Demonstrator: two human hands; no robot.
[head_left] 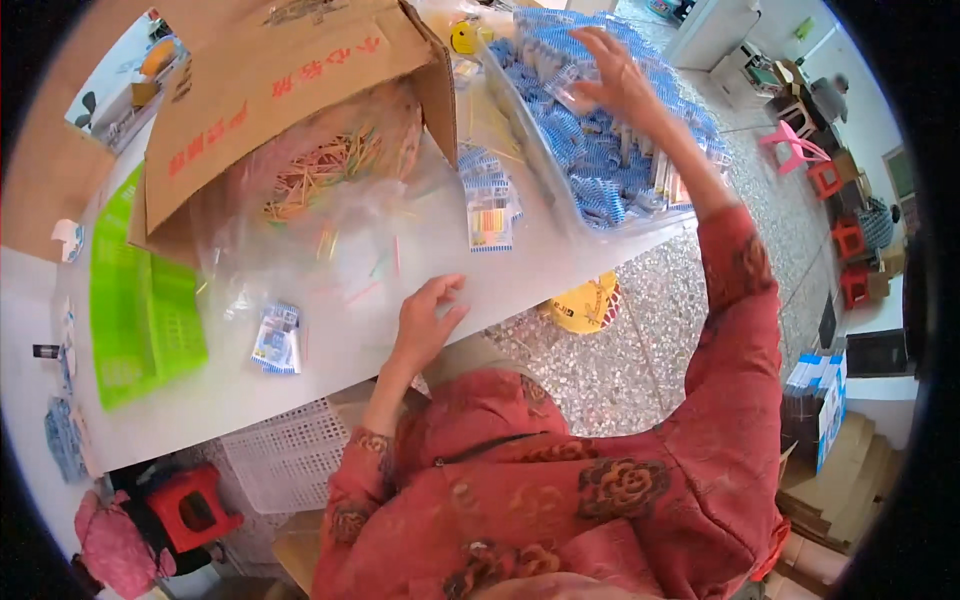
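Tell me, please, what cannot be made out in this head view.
In the head view:
Right hand: its grip, hidden by its own back.
Clear bin: its bottom, covered by blue-striped packets.
Cardboard box: its inner back, behind the bag of thin sticks.
Person in pink, lower left: cut off by the picture's edge.

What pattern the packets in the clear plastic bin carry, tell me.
The packets show blue and white stripes, seen best in the head view.

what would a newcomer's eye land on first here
Probably the clear bin of blue-and-white packets, top and right of centre, with the right hand over them. Next, the cardboard box at upper left, thin coloured sticks at its opening, then the green basket, far left.
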